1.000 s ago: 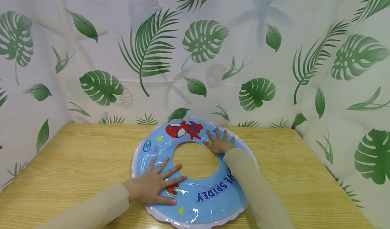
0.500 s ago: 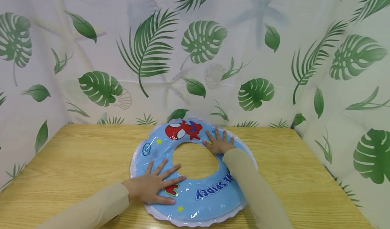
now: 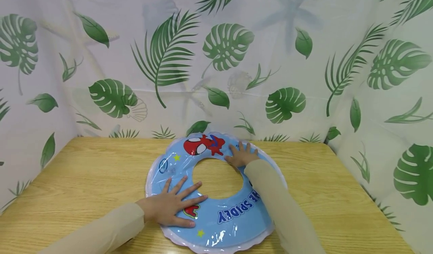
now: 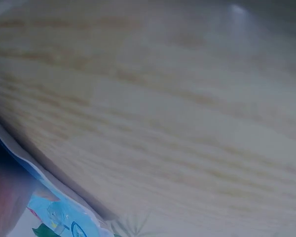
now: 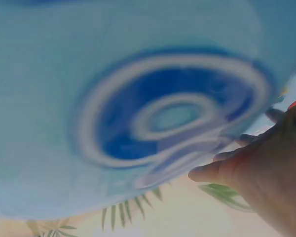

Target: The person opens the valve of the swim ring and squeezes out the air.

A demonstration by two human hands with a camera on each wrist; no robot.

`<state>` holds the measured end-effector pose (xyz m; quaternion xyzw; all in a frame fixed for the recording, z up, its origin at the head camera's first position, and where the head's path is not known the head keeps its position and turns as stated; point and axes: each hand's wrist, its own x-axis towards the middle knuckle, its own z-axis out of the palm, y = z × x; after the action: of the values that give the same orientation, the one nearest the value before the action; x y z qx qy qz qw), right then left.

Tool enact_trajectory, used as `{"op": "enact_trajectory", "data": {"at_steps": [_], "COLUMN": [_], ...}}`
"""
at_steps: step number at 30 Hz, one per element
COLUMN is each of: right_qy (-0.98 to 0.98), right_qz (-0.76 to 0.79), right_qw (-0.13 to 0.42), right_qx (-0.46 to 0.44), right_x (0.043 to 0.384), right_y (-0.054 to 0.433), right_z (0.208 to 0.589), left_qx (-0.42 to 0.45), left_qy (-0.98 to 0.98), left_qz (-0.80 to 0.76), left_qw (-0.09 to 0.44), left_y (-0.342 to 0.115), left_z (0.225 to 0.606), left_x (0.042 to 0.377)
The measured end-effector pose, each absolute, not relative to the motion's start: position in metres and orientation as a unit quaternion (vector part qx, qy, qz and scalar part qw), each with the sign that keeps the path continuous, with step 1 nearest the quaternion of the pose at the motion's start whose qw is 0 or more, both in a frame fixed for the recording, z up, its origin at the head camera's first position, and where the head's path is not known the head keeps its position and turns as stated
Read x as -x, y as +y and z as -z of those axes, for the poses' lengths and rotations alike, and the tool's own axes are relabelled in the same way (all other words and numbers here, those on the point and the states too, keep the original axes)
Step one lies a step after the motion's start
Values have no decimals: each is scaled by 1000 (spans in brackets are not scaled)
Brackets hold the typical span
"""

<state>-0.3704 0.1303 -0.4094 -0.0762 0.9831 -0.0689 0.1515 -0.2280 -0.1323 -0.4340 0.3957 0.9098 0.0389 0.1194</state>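
Currently, an inflatable swim ring point(image 3: 243, 226), light blue with a pale wavy rim, is being borne flat on a wood-grain table point(image 3: 101, 164), the far part of the ring being set against the foot of a leaf-printed backdrop point(image 3: 253, 96). The ring's near-left part is being touched by the left hand point(image 3: 169, 207), whose fingers are being held straight and widely spread; the surface is being covered from above rather than grasped. A small red print point(image 3: 192, 210) on the ring is being partly hidden by this hand. The ring's far-right part is being touched by the right hand point(image 3: 241, 157), its fingers being spread too, with no grip being taken. A red cartoon figure point(image 3: 203, 144) is being displayed on the far part of the ring, just beside the right hand's fingertips. Blue lettering point(image 3: 235, 212) is being partly covered, on the ring's right side, by the right beige sleeve point(image 3: 277, 205); the left beige sleeve point(image 3: 115, 227) is being extended from outside the ring's near-left rim. In the left wrist view, the ring's edge is being seen at the lower left, above the blurred tabletop. In the right wrist view, a blurred blue-and-white print point(image 5: 126, 133) is being shown on the ring, near the right hand.
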Motion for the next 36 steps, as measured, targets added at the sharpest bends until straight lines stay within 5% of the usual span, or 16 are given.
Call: {"op": "enact_trajectory", "data": {"at_steps": [36], "right_qy": [978], "right_qz": [111], "right_qw": [146], "right_qx": [96], "right_x": [371], "right_y": [69], "right_z": [417], "left_qx": [-389], "left_qy": [910], "left_qz": [-48], "left_qw": [132], "left_y": [-129], "left_z": [430], "left_x": [225]}}
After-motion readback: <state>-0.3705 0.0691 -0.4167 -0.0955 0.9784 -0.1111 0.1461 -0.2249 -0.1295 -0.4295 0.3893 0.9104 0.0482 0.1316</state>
